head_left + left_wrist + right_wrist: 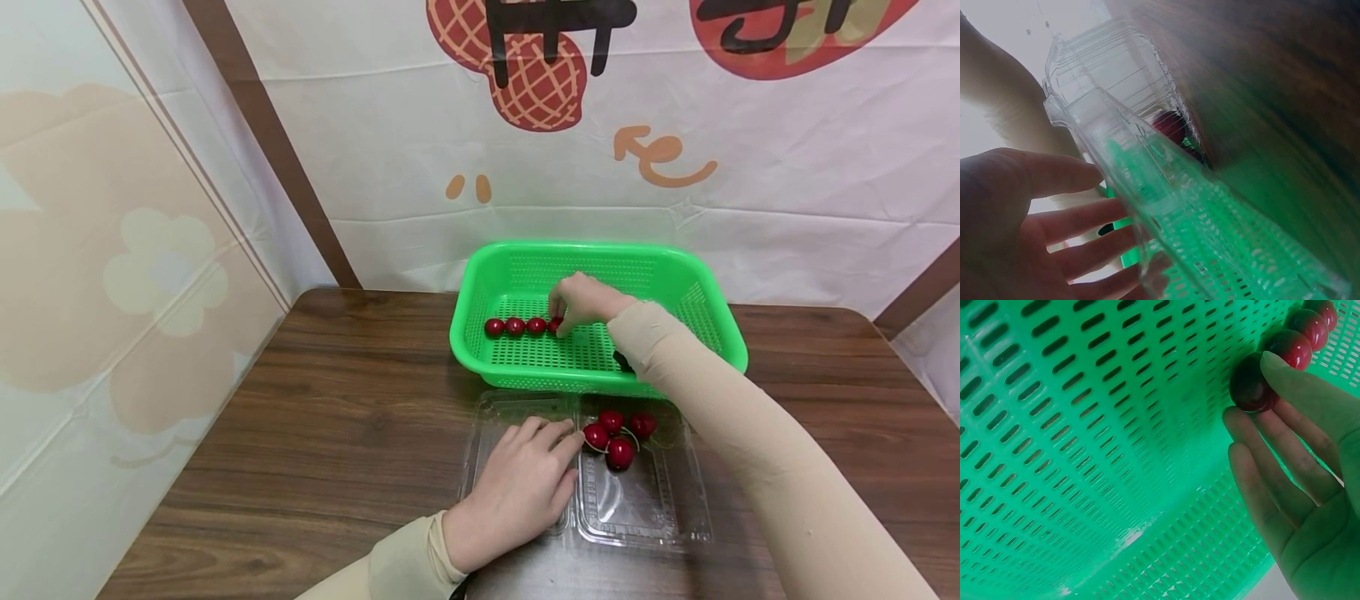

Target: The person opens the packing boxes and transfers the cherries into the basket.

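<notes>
Inside the green basket (540, 379), my right hand (587, 298) pinches a dark red cherry (1252, 386) between thumb and fingers, at the right end of a row. Three more cherries (515, 327) continue that row leftward along the perforated bottom. My left hand (517, 479), fingers spread and fairly straight, rests over the left half of a clear plastic clamshell box (633, 512). In the left wrist view its fingertips touch the transparent plastic edge. Several cherries (619, 453) with stems lie in the box's right half, just beyond the left fingertips.
The basket stands at the back of the brown wooden table (337, 433), directly behind the open box. A printed cloth (390, 150) hangs behind the table, and another pale cloth (112, 333) hangs along the left side. My right forearm reaches over the basket's front right rim.
</notes>
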A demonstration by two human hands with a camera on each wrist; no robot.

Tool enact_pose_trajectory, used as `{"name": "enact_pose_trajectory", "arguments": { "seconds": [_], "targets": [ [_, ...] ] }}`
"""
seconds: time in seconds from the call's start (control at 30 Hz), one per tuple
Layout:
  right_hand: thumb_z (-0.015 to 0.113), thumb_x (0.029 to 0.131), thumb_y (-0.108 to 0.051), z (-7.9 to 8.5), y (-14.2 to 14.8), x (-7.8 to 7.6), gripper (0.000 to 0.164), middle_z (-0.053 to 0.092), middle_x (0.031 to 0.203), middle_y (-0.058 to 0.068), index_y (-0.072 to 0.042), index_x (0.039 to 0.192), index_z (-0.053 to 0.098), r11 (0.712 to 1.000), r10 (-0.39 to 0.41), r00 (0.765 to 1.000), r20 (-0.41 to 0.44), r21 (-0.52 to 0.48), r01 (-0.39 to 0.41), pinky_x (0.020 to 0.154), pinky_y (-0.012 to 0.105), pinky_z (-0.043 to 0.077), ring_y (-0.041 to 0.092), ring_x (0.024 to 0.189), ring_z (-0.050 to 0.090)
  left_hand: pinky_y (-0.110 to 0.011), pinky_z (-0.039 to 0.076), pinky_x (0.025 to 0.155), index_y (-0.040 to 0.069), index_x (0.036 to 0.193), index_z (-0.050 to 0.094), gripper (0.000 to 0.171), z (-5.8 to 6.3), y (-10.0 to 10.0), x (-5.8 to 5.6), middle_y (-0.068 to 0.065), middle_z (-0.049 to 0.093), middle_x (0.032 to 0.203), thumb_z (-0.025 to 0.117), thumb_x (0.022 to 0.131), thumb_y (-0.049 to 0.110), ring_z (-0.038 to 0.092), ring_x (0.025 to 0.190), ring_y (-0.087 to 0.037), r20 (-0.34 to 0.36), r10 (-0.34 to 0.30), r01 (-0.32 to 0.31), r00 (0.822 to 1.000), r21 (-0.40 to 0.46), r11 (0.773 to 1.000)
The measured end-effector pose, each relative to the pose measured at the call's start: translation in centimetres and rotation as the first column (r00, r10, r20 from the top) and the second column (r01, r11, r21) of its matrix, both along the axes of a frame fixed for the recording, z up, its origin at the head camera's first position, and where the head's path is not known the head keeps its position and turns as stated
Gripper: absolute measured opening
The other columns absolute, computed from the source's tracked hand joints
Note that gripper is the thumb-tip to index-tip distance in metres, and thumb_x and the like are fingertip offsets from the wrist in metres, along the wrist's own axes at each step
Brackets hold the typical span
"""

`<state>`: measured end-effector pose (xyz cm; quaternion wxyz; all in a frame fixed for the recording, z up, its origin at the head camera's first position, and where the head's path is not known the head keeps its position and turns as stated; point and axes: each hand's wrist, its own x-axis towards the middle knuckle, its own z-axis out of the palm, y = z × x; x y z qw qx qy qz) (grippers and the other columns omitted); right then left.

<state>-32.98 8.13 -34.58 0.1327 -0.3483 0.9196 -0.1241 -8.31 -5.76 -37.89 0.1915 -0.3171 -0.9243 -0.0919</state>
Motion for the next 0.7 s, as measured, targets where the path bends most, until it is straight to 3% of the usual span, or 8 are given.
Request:
{"name": "enact_pose_trajectory", "arguments": {
  "seconds": [0.7],
  "targets": [
    [0.076, 0.073, -0.018, 0.13, 0.16, 0.08, 0.033, 0.069, 0.098, 0.012, -0.003, 0.101, 0.068, 1.000, 0.006, 1.000, -0.009, 0.003, -0.006, 0.078, 0.038, 0.052, 0.020, 0.088, 0.061, -0.034, 0.047, 0.077, 0.012, 0.112, 0.065, 0.034, -0.05, 0.02, 0.00, -0.005, 0.064, 0.117, 0.060, 0.082, 0.027, 0.053, 0.103, -0.020, -0.004, 0.000, 0.000, 1.000, 0.000, 1.000]
  ]
}}
